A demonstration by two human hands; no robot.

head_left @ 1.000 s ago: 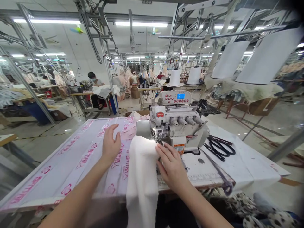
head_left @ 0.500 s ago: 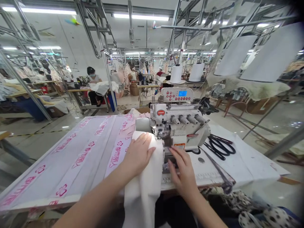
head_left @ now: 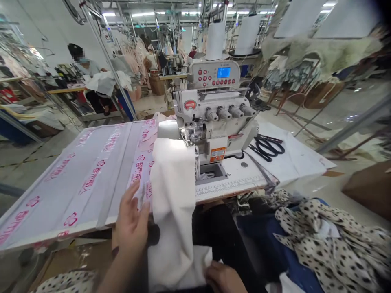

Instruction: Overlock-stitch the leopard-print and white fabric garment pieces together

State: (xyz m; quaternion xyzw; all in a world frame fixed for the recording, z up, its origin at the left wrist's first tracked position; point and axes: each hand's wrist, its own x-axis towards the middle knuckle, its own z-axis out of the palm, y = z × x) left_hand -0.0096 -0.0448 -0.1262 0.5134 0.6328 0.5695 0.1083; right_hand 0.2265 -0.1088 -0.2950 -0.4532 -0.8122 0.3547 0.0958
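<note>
A white cloth runs from the needle area of an overlock sewing machine down over the table's front edge. My left hand stands open beside the cloth, fingers apart, by the pink-printed table cover. At the bottom of the view, my right hand is partly cut off at the cloth's lower end. Whether its fingers grip the cloth is hidden.
Black-handled shears lie on white sheeting right of the machine. A spotted garment pile sits to my right at lap height. A co-worker handles white cloth at a far table. Tall thread cones stand behind the machine.
Both hands have drawn back from the machine toward me. My left hand has come off the cloth, and my right hand has dropped to its lower end. The view has tilted downward.
</note>
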